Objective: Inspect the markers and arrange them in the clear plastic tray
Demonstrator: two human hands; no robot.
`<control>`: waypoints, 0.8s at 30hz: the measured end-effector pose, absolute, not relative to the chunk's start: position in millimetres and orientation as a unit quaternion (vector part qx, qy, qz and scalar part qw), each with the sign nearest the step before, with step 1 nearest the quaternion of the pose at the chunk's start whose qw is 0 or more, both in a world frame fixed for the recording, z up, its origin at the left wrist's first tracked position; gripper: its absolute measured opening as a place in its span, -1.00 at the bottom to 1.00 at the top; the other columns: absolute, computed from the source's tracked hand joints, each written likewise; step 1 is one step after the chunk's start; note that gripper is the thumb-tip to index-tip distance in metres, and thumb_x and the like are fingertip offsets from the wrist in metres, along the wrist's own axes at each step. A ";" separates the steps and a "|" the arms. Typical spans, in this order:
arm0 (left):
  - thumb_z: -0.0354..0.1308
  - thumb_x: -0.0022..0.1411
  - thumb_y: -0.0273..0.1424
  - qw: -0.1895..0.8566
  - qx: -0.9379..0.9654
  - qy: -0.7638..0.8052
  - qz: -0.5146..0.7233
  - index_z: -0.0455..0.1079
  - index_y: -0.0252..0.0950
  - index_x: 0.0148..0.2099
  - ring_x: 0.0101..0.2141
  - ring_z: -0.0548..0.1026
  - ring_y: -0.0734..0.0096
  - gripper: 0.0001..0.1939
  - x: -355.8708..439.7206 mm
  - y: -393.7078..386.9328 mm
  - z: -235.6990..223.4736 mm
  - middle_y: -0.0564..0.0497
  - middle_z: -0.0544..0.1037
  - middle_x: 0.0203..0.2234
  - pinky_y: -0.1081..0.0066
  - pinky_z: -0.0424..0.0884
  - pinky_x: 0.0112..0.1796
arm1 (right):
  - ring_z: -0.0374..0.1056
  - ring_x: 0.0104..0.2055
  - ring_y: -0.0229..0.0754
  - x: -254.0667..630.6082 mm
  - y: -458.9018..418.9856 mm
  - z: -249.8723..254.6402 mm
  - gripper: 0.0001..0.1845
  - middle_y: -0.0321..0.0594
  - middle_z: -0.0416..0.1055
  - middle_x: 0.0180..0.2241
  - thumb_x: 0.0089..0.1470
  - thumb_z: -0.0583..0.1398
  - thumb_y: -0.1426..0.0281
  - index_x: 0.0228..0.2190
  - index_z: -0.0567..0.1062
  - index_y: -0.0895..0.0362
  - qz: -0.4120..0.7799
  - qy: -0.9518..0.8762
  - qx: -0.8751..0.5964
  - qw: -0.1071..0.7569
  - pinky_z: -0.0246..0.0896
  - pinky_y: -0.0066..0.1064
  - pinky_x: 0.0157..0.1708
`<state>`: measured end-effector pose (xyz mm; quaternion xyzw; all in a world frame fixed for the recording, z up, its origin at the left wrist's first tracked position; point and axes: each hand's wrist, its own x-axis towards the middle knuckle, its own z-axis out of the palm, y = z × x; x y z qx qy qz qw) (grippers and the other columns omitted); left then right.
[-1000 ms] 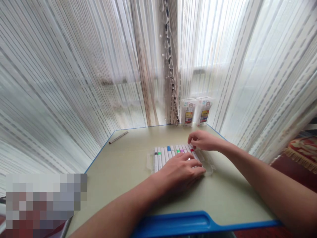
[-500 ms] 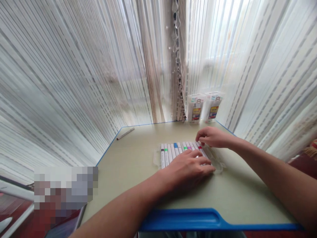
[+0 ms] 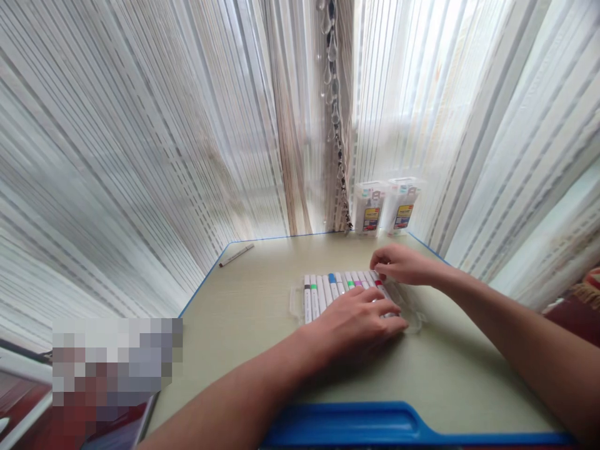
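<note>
A row of white markers [image 3: 323,294] with coloured bands lies side by side in a clear plastic case [image 3: 295,303] in the middle of the table. My left hand [image 3: 363,315] rests palm down across the near right part of the row, its fingers stretched out and slightly spread. At the row's far right end is my right hand [image 3: 398,264], with curled fingers pinching the tip of the marker with a red band [image 3: 379,284]. The fingers hide part of that tip. Beneath my left hand the near ends of several markers are covered.
One loose marker [image 3: 237,255] lies at the table's far left corner. Two clear marker cases [image 3: 370,212] with yellow labels stand at the back right. String curtains [image 3: 187,125] hang behind the table [image 3: 225,337], whose near edge has a blue tray [image 3: 347,425].
The view has tilted slightly, setting the table a little lower in the picture. Both hands keep nearly the same places on the markers.
</note>
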<state>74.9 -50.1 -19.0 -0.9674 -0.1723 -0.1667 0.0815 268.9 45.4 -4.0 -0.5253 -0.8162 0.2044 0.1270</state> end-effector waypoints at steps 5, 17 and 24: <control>-0.04 0.38 -0.41 0.080 -0.967 -0.177 -0.163 0.43 -0.23 0.03 -0.11 0.40 0.26 -0.72 75.2 -50.2 -19.5 -0.09 0.53 -0.09 0.25 0.30 -0.05 | 0.43 -0.43 -0.17 268.4 45.3 -4.1 -0.78 -0.21 0.56 -0.50 -0.04 0.08 0.46 -0.45 0.54 0.17 0.213 -0.815 -0.525 0.122 0.21 -0.43 -0.42; -0.07 0.39 -0.41 0.088 -0.967 -0.173 -0.163 0.43 -0.25 0.02 -0.12 0.40 0.26 -0.71 75.1 -51.3 -18.0 -0.08 0.53 -0.10 0.23 0.31 -0.04 | 0.43 -0.42 -0.16 266.7 43.0 -0.7 -0.79 -0.19 0.56 -0.49 -0.02 0.08 0.47 -0.43 0.53 0.17 0.215 -0.811 -0.532 0.116 0.22 -0.42 -0.41; -0.04 0.37 -0.40 0.088 -0.967 -0.181 -0.156 0.45 -0.23 0.00 -0.11 0.43 0.26 -0.72 75.8 -51.9 -17.0 -0.12 0.53 -0.12 0.25 0.33 -0.07 | 0.43 -0.42 -0.14 268.1 44.0 -2.8 -0.80 -0.19 0.56 -0.49 -0.03 0.09 0.44 -0.44 0.53 0.17 0.205 -0.817 -0.525 0.121 0.21 -0.40 -0.41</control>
